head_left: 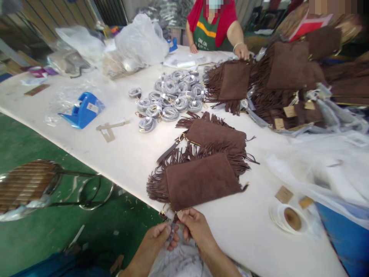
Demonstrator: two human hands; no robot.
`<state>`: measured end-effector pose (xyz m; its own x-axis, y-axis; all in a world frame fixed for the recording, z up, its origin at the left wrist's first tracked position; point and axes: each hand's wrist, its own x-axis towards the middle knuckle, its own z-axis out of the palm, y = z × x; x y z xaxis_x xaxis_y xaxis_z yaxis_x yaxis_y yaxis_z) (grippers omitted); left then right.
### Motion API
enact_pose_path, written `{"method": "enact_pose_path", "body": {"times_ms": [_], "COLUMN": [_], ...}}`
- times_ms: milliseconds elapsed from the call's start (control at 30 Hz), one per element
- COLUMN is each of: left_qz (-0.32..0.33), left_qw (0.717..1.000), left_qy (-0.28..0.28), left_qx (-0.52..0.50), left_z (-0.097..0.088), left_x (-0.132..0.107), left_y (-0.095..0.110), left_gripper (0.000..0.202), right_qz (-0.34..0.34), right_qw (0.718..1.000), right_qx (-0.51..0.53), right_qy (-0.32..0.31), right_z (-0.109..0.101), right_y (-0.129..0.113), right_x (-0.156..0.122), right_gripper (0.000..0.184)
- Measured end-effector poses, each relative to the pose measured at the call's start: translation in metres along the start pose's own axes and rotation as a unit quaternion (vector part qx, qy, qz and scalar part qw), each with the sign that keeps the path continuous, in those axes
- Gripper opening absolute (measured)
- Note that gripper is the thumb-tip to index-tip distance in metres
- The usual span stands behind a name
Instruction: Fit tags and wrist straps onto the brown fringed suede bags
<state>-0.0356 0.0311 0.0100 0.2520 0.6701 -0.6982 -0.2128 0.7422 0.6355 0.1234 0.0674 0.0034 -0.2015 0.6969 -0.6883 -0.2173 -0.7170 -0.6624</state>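
Observation:
A brown suede fringed pouch (201,179) lies at the near edge of the white table (121,154), partly on top of a second one (215,132). My left hand (157,236) and my right hand (193,225) meet just below its near corner, by a small gold clasp (165,209). Both hands are closed in a pinch on a small dark piece between them, too small to name. A clear plastic bag (181,261) lies under my wrists.
Several coiled, wrapped straps (170,98) are heaped mid-table. More fringed pouches (276,77) pile up at the right. A blue tape dispenser (83,109), a tape roll (290,217), card tags (284,194) and plastic bags (138,42) lie about. Another person in a green apron (206,34) works across. A stool (29,184) stands left.

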Motion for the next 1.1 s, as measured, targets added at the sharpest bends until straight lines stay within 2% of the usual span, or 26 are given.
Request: {"method": "enact_pose_path", "body": {"times_ms": [200, 500, 700, 833, 1000, 1100], "left_qz": [0.03, -0.027, -0.057, -0.074, -0.136, -0.144], "left_qw": [0.999, 0.997, 0.998, 0.996, 0.984, 0.974], "left_qy": [0.025, 0.066, 0.028, 0.002, -0.065, -0.102], "left_qx": [0.03, 0.016, -0.019, -0.047, -0.1, -0.139], "left_z": [0.003, 0.01, 0.015, 0.022, 0.021, 0.017], "left_x": [0.006, 0.006, 0.004, -0.01, -0.025, -0.024], "left_y": [-0.001, 0.002, 0.006, 0.018, 0.029, 0.028], "left_gripper": [0.054, 0.065, 0.066, 0.054, 0.045, 0.041], "right_qz": [0.014, -0.011, -0.023, -0.027, -0.027, -0.024], "right_qw": [1.0, 1.0, 0.999, 0.999, 0.999, 0.998], "right_qx": [0.003, -0.018, -0.03, -0.038, -0.036, -0.045], "right_qy": [0.001, 0.006, 0.002, 0.009, 0.016, 0.021], "right_z": [0.001, 0.0, -0.002, -0.001, -0.001, -0.001], "right_y": [-0.002, 0.0, 0.001, 0.001, 0.003, 0.003], "right_x": [0.0, -0.001, -0.003, -0.004, -0.006, -0.005], "right_gripper": [0.044, 0.047, 0.047, 0.048, 0.048, 0.05]}}
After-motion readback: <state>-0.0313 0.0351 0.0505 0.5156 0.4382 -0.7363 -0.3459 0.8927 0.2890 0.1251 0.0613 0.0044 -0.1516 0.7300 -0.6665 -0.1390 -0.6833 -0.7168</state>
